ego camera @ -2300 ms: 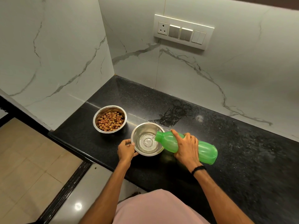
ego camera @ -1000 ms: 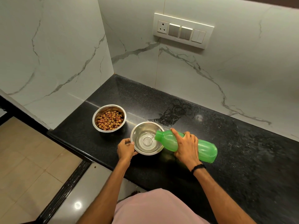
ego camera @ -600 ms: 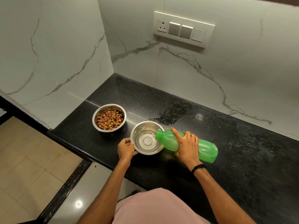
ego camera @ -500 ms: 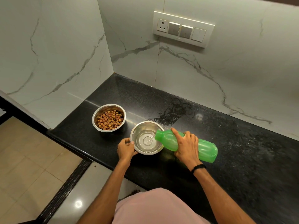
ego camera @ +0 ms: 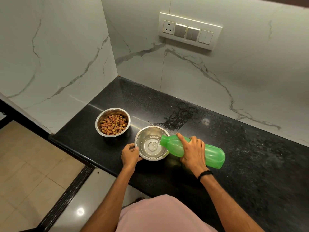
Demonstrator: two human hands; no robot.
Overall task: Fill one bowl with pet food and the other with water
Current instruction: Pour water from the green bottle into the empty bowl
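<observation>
Two steel bowls stand on the black counter (ego camera: 242, 164). The left bowl (ego camera: 100, 121) holds brown pet food kibble (ego camera: 113, 124). The nearer bowl (ego camera: 142, 134) has clear water pooling in its bottom. My right hand (ego camera: 192, 152) grips a green plastic bottle (ego camera: 212, 154), tipped almost flat with its mouth over that bowl's right rim; a thin stream of water runs from it into the bowl. My left hand (ego camera: 129, 155) holds the water bowl's near-left rim.
Marble walls close the counter at the back and the left. A switch panel (ego camera: 189, 30) is on the back wall. A wet patch (ego camera: 180, 118) lies behind the water bowl. The counter's front edge drops to a tiled floor at the left.
Both hands and the bottle have stayed almost still. Water keeps running from the bottle into the nearer bowl.
</observation>
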